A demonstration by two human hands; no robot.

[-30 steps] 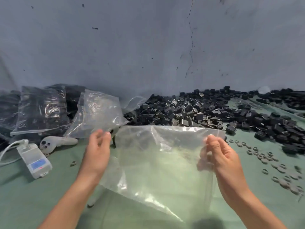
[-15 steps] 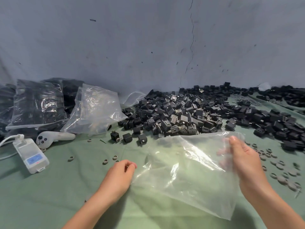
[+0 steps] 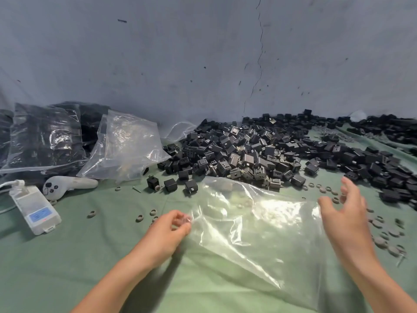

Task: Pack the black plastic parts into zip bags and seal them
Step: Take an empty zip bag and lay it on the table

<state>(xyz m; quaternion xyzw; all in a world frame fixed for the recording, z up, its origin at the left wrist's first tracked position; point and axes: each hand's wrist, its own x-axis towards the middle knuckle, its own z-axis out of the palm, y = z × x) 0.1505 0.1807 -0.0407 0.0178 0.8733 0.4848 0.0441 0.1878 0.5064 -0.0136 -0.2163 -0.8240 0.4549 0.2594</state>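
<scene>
An empty clear zip bag (image 3: 255, 229) lies flat on the green cloth in front of me. My left hand (image 3: 167, 236) pinches the bag's left edge with curled fingers. My right hand (image 3: 345, 218) hovers at the bag's right edge with fingers spread, holding nothing. A large heap of black plastic parts (image 3: 259, 154) covers the cloth just beyond the bag and stretches to the right. Three loose black parts (image 3: 171, 185) sit apart at the heap's left foot.
Filled bags of black parts (image 3: 42, 138) and a stack of empty clear bags (image 3: 126, 147) lean at the back left. A white controller (image 3: 67, 185) and a small white device (image 3: 36, 211) lie at the left. Grey rings and discs (image 3: 383, 231) are scattered at the right.
The bag went from held up in both hands to lying on the cloth. My right hand has let go of its edge and opened; my left hand lowered and still pinches the left edge.
</scene>
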